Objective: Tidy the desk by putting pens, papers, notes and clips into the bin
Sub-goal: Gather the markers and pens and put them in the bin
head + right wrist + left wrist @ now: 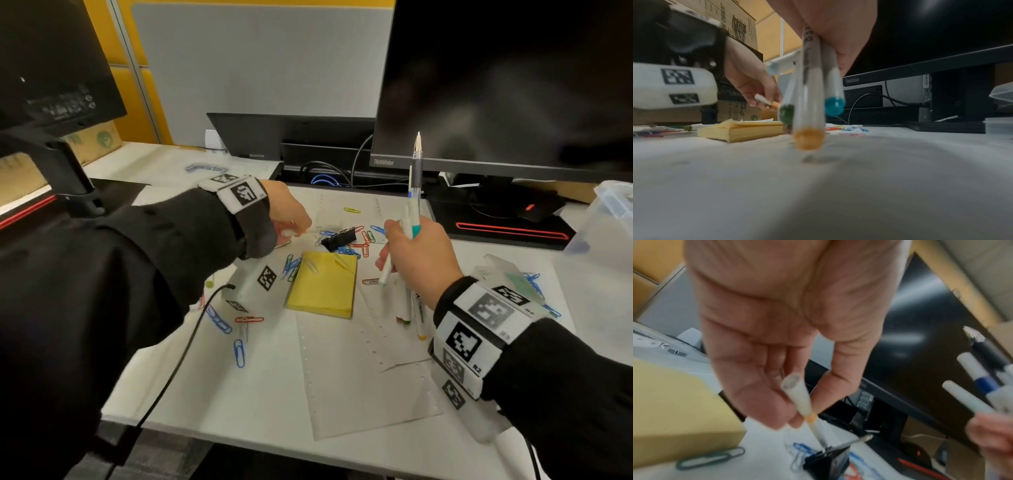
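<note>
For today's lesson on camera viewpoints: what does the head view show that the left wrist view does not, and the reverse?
Only the head view shows the clear bin at the desk's right edge, the punched papers, and the whole spread of paper clips.

Only the left wrist view shows the left hand pinching a white pen with an orange band, its open end facing the camera.

Both show the yellow note pad, the black binder clip, and the right hand gripping a bundle of pens.
</note>
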### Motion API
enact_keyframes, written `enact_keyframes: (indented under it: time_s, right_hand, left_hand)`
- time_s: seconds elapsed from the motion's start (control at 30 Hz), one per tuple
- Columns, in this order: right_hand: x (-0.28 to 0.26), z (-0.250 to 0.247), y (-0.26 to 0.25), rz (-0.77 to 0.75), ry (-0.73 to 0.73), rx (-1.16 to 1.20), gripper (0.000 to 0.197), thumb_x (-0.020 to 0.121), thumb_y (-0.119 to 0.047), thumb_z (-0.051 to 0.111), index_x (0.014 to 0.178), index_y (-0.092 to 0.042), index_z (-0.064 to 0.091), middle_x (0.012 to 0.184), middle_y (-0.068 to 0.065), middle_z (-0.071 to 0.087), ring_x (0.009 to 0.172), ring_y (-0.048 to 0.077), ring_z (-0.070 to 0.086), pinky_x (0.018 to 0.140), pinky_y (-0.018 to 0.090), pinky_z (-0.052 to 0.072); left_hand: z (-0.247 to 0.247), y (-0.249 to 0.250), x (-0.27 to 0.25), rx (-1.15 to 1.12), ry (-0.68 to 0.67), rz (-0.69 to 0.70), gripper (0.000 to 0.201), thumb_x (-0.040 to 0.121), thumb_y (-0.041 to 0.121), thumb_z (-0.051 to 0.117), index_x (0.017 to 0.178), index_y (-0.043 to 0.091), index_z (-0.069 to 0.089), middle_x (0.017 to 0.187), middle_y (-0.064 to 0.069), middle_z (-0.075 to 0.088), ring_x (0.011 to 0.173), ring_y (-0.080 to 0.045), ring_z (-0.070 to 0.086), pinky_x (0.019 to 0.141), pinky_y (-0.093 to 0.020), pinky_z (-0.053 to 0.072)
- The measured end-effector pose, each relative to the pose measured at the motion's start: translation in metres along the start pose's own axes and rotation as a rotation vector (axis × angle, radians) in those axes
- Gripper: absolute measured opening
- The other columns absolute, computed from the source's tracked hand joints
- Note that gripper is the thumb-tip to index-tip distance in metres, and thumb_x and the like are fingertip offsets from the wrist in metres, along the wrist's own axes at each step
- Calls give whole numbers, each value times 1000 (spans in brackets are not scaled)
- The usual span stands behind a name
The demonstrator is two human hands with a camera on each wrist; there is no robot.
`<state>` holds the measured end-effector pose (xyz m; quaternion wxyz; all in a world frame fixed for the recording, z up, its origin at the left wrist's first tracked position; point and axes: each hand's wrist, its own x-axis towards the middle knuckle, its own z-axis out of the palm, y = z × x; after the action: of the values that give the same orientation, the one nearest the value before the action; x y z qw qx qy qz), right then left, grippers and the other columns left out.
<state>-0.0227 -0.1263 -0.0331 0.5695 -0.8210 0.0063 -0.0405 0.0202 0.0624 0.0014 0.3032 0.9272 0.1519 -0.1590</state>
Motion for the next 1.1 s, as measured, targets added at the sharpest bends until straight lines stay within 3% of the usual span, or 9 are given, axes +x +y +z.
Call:
enact_keyframes:
  time_s: [0.07,0.23,0.43,0.57,0.7,0.77,0.83,0.93,1.1]
  right_hand:
    - [0,0,0,-7,-12,32,10,94,-24,48,98,-15,49,68,2,56,59,13,59,65,30,57]
    - [-3,-1,-1,-170,-22,56,7,89,-27,56,84,-23,56,66,-4,52,58,10,49,61,25,48]
    - [-19,-1,-9,-221,-266,88,24,65,-30,79,80,-13,69,48,-11,58,42,-2,50,45,11,40]
    - [-23,3,-9,-181,-321,5,24,72,-27,75,72,-9,61,53,3,49,44,7,46,42,17,40]
    - [-23,1,-11,-134,-253,-25,26,84,-28,63,67,-13,50,55,1,47,42,7,45,39,12,40]
    - [-25,1,-13,-91,-253,43,24,85,-27,61,68,-17,48,62,1,51,51,11,49,50,16,47]
    - [-24,2,-13,-70,-251,79,24,85,-27,60,66,-17,49,64,5,52,57,18,50,66,31,50]
    - [-21,3,-11,-89,-251,35,24,85,-26,56,66,-11,53,64,13,51,60,25,50,67,39,48]
    - [-17,4,-8,-64,-291,9,29,93,-23,48,75,-3,59,43,-1,58,39,11,56,47,19,50]
  left_hand:
    - [-10,2,-11,-144,-70,21,22,83,9,65,104,1,65,81,-6,66,67,-16,60,68,-23,57]
    - [-34,7,-41,-218,-46,215,20,80,13,69,98,5,70,79,-3,67,54,-5,56,48,-10,50]
    - [-26,16,-63,-265,-223,339,9,76,7,68,84,11,72,67,3,68,55,-3,58,51,-10,50]
    - [-9,13,-63,-446,-279,384,18,79,1,65,96,9,67,91,-6,73,76,-10,70,68,-16,58]
    - [-17,-9,-54,-197,72,319,19,80,13,69,98,10,66,91,-9,72,61,-5,68,56,-13,56]
    - [-27,-31,-46,-13,172,252,17,83,18,67,97,9,67,88,-8,71,61,-8,65,51,-14,55]
    - [-38,-55,-39,181,218,118,20,84,24,66,96,8,67,88,-10,70,67,-16,65,55,-20,54]
    - [-52,-86,-32,392,277,-73,30,81,29,68,95,2,69,85,-14,71,74,-26,67,69,-32,57]
    - [-49,-120,-19,489,237,-259,28,73,28,75,65,4,64,64,-9,64,66,-25,62,64,-28,52]
